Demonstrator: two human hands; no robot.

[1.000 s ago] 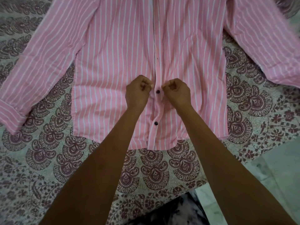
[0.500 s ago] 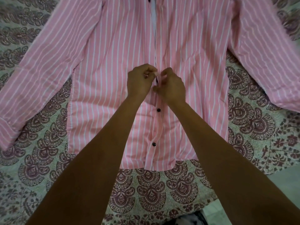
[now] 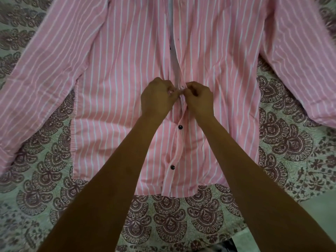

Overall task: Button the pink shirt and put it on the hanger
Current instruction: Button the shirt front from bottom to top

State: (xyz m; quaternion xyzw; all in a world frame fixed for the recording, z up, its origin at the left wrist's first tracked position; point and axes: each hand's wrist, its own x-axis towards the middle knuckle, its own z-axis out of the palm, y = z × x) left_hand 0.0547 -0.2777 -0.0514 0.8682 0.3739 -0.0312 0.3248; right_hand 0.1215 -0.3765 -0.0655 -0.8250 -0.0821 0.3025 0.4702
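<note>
As left hand (image 3: pixel 156 99), right hand (image 3: pixel 200 100) pinch placket (image 3: pixel 177 146), pink shirt (image 3: pixel 118 79) lies beneath

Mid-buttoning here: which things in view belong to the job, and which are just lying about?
Job: pink shirt; left hand and right hand pinching its front edges; two fastened buttons.
Lying about: patterned bedspread; pale floor. No hanger in view.

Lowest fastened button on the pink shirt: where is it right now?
In the head view, the lowest button sits on the pink shirt's centre placket, just above the hem, below and slightly left of the second button.
</note>
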